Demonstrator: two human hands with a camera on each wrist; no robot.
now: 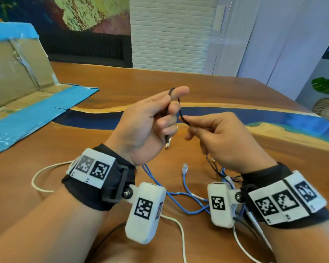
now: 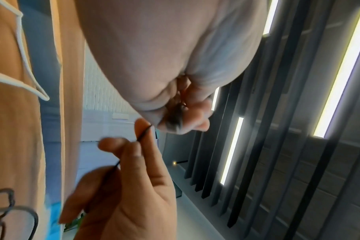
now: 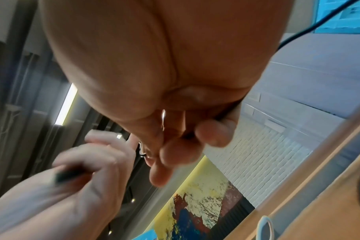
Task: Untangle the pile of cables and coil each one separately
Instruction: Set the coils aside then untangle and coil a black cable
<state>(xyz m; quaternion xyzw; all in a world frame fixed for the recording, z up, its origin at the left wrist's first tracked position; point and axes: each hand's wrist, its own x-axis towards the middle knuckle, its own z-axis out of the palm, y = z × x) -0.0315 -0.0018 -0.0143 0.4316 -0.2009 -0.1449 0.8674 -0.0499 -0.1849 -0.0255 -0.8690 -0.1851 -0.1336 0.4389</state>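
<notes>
Head view: left hand (image 1: 146, 126) is raised above the table (image 1: 273, 149), fingers curled round a black cable (image 1: 180, 112) that loops over its index finger, with the plug end hanging below the palm. Right hand (image 1: 222, 137) pinches the same cable just beside the left fingers. Blue cable (image 1: 179, 194) and white cable (image 1: 180, 232) lie tangled on the table under the wrists.

A thin black cable (image 1: 179, 109) is showing between the hands. A blue cable (image 1: 186, 194) and a white cable (image 1: 38, 172) are lying on the brown wooden counter (image 1: 273, 149), which is showing a deep blue streak. The wrist bands (image 1: 95, 171) are wearing black-and-white square patterns.
</notes>
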